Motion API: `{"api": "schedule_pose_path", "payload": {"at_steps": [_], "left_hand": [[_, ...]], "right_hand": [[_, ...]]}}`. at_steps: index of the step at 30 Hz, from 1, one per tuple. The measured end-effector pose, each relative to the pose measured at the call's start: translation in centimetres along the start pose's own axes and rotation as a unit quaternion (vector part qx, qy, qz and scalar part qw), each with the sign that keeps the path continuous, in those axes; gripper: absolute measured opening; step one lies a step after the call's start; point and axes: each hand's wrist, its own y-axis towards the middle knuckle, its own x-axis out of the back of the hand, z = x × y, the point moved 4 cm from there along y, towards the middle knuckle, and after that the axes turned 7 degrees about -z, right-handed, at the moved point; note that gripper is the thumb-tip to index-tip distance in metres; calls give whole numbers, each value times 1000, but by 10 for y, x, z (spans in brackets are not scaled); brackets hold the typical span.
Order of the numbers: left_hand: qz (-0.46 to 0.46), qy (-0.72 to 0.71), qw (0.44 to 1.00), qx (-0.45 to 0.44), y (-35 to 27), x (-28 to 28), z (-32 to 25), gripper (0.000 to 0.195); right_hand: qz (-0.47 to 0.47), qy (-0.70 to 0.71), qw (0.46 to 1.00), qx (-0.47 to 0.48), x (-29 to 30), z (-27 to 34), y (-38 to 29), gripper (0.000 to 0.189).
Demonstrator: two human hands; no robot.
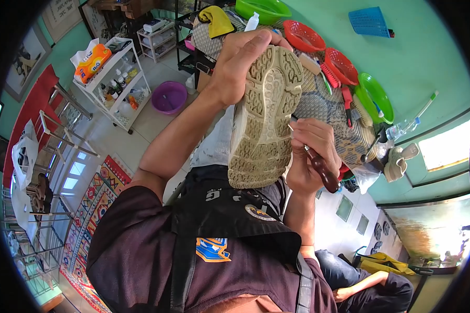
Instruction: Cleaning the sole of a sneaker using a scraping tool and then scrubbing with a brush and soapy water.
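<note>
A sneaker with a worn beige rubber outsole (264,121) is held up before my chest, its tread facing me. My left hand (239,62) grips its far end, thumb across the edge. My right hand (315,150) is closed around a thin-shafted tool with a dark red-brown handle (323,170), which looks like an awl. The fingers rest close to the sole's right edge, near its middle. A pale thin tip shows between them; whether it touches the sole, I cannot tell. The shoe's upper is mostly hidden. Below it hangs my black apron (227,211).
Beyond the shoe, a patterned mat (317,94) carries brushes (331,74), red basins (303,35), green basins (376,98) and a yellow cloth (215,21). Left stand a white trolley (113,78) with bottles and a purple basin (169,98). Another person (360,281) sits at lower right.
</note>
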Motion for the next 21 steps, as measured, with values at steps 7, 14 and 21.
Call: {"api": "schedule_pose_path", "payload": {"at_steps": [7, 14, 21], "left_hand": [[-1, -14, 1000, -2, -1, -3, -1, 55], [-1, -54, 998, 20, -3, -4, 0, 52], [25, -5, 1000, 16, -4, -7, -1, 60]], "right_hand": [[-7, 3, 1000, -6, -1, -2, -2, 17], [-56, 24, 998, -26, 2, -7, -2, 13], [-41, 26, 999, 1, 1, -2, 8, 15]]}}
